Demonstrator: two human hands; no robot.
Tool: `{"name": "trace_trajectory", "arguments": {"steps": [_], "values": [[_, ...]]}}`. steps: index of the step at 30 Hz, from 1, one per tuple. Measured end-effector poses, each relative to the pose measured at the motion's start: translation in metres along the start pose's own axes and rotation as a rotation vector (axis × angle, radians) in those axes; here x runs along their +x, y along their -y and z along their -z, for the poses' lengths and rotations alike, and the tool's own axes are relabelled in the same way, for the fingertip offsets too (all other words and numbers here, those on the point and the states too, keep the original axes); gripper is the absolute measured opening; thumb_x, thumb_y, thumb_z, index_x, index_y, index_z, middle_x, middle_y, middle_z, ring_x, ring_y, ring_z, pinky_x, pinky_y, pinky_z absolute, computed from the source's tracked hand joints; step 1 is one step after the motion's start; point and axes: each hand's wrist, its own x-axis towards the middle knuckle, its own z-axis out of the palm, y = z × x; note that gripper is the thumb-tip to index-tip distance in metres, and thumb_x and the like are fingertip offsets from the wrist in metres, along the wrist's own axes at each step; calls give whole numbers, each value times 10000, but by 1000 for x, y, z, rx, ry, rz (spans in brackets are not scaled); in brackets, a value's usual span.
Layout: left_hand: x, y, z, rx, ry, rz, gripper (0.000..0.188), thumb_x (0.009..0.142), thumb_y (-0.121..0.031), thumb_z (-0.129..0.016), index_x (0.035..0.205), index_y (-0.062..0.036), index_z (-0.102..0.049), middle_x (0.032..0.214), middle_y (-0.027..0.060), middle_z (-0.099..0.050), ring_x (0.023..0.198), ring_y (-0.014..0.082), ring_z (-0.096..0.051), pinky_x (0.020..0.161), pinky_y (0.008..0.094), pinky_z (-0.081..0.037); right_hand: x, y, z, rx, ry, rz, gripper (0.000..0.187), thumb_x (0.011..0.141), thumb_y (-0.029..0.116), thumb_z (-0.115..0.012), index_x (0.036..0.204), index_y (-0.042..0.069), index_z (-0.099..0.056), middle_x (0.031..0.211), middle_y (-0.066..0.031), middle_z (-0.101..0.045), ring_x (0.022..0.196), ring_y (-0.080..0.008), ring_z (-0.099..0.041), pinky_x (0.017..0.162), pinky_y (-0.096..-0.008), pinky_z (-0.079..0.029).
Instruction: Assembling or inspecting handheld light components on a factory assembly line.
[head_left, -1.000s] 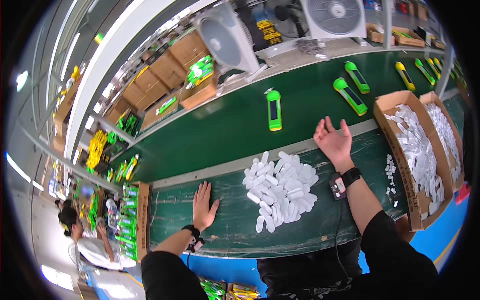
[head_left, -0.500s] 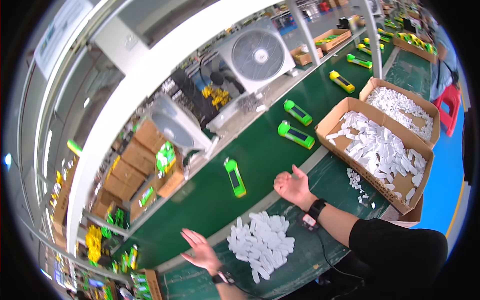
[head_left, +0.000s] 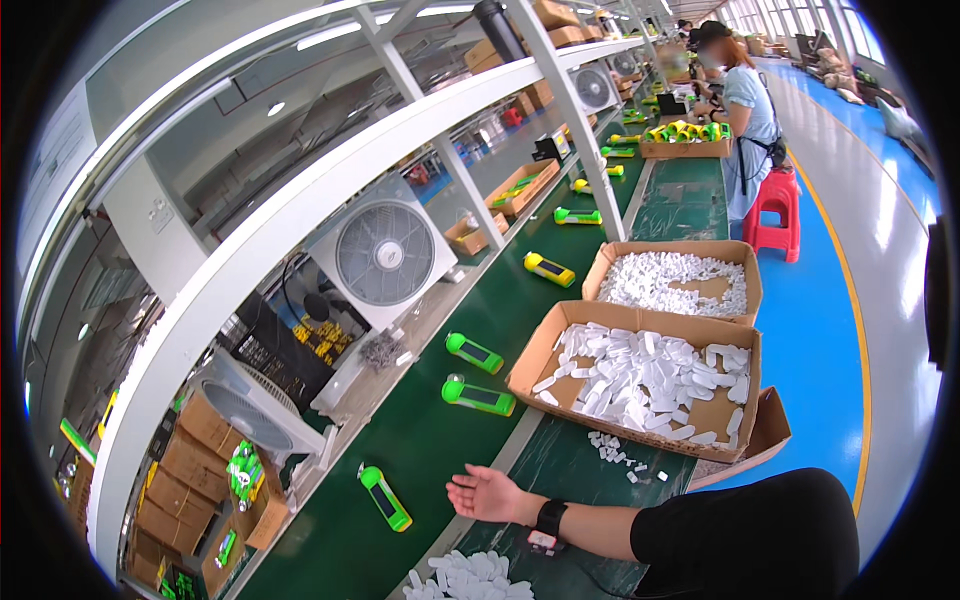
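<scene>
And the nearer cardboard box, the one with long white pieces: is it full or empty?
Neither, only partly filled: the long white pieces lie heaped in the nearer box, but patches of its bottom show bare.

To the right of your desk (head_left: 570,460), you have a glossy blue floor (head_left: 815,350), a yellow line (head_left: 857,330) and a grey walkway (head_left: 895,310) beyond. A red stool (head_left: 770,225) stands farther along the desk's right edge. Bright windows (head_left: 860,32) line the far right wall. Past the desk's left edge you see white box fans (head_left: 385,252), a sloping white beam (head_left: 250,212) and a strip light (head_left: 330,36).
</scene>
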Motion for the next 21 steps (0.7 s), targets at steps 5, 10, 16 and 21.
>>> {"name": "trace_trajectory", "arguments": {"steps": [5, 10, 16, 21], "values": [[6, -2, 13, 60, -83, 324, 472, 799, -276, -631, 1102, 75, -546, 1111, 165, -588, 1050, 269, -533, 924, 384, -404, 1, -8, -6, -297, -151, -105, 316, 894, 317, -569, 1063, 59, -502, 1112, -89, -542, 1065, -234, -519, 911, -373, -425], [8, 0, 18, 178, -236, 246, 352, 840, -261, -577, 976, 63, -612, 967, 161, -645, 964, 266, -579, 892, 380, -446, 5, -12, 0, -405, -207, -97, 255, 943, 281, -490, 1083, 69, -499, 1118, -69, -539, 1079, -212, -520, 945, -373, -424], [9, 1, 20, 224, -191, 233, 305, 843, -225, -578, 973, 47, -623, 923, 155, -659, 909, 260, -601, 867, 380, -469, 14, -12, 4, -433, -165, -116, 276, 911, 320, -545, 1070, 96, -516, 1070, -36, -550, 1038, -180, -536, 903, -352, -436], [17, 7, 12, 277, -157, 221, 306, 864, -232, -552, 1013, 25, -627, 965, 135, -667, 953, 247, -597, 867, 362, -464, 19, -10, 2, -409, -149, -87, 285, 897, 339, -562, 1059, 110, -514, 1061, -33, -548, 1012, -180, -533, 885, -339, -433]]}}
